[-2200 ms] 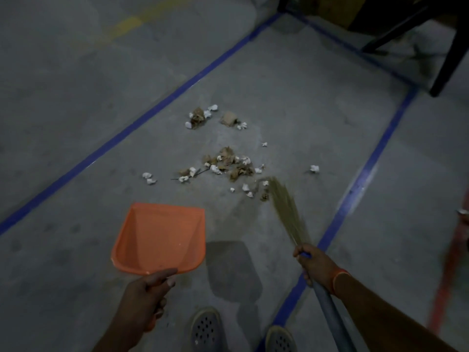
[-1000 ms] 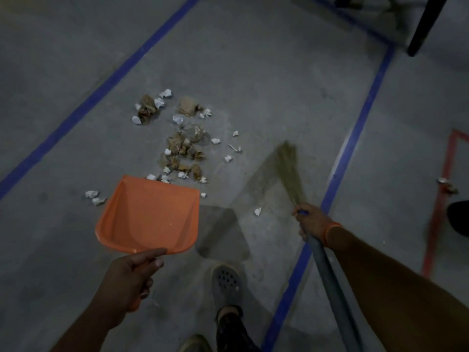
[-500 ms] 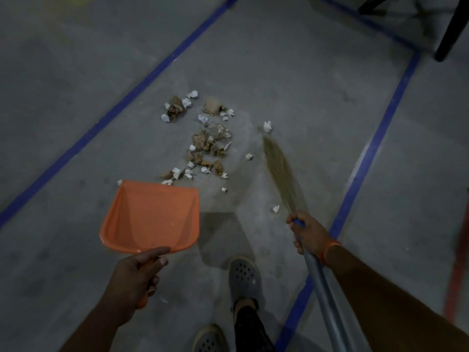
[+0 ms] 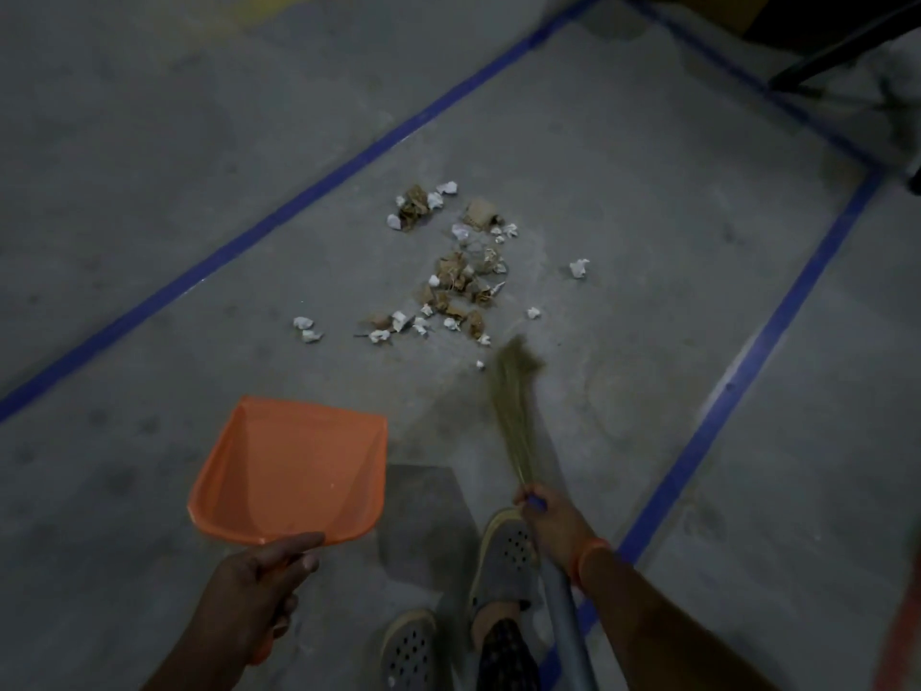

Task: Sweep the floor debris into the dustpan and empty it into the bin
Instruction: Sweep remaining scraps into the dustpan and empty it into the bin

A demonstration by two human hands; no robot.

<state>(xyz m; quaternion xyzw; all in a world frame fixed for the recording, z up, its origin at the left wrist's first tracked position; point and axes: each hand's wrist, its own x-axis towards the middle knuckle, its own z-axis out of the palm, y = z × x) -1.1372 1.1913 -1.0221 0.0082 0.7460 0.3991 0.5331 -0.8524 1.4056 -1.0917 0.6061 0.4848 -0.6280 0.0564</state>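
Ahead of both hands, on the grey floor (image 4: 149,167) between the blue tape lines (image 4: 239,246), lies the debris (image 4: 451,276), a loose pile of brown and white scraps trailing away from the person. Nearer is the right hand (image 4: 553,528), wrapped round the broom (image 4: 516,416), whose bristle tip reaches the pile's near right edge. Well short of the scraps, the left hand (image 4: 254,586) grips the empty orange dustpan (image 4: 294,466), its mouth facing them.
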